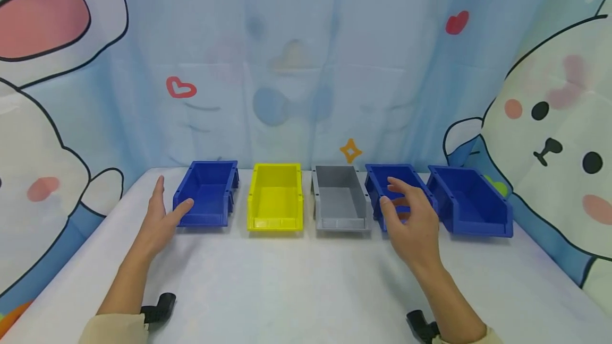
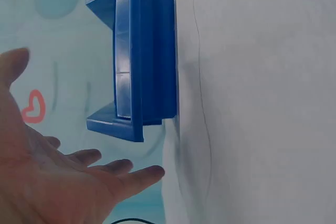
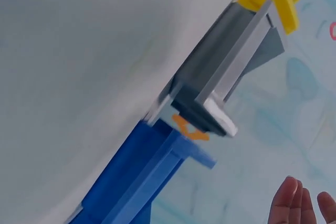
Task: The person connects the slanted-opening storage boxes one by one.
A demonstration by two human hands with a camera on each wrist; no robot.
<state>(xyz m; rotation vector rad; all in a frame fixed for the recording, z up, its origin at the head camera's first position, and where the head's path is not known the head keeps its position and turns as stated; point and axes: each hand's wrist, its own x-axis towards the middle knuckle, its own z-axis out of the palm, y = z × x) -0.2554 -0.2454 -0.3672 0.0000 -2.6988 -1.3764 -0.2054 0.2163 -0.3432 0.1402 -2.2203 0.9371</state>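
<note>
My left hand (image 1: 160,222), thumb spread and fingers extended, holds nothing beside the leftmost blue bin (image 1: 203,219). In the left wrist view its palm and fingers show next to the front of that blue bin (image 2: 152,61). My right hand (image 1: 413,222), its fingers bent loosely with nothing between them, overlaps another blue bin (image 1: 382,174) in the head view. The right wrist view catches only the fingertips (image 3: 286,203) at its lower right corner, apart from that blue bin (image 3: 136,177).
A yellow bin (image 1: 275,195) and a grey bin (image 1: 341,200) stand between those two bins. Another blue bin (image 1: 473,203) sits at the right end of the row, turned slightly. White cloth covers the table (image 1: 287,285); a printed curtain (image 1: 296,41) hangs behind.
</note>
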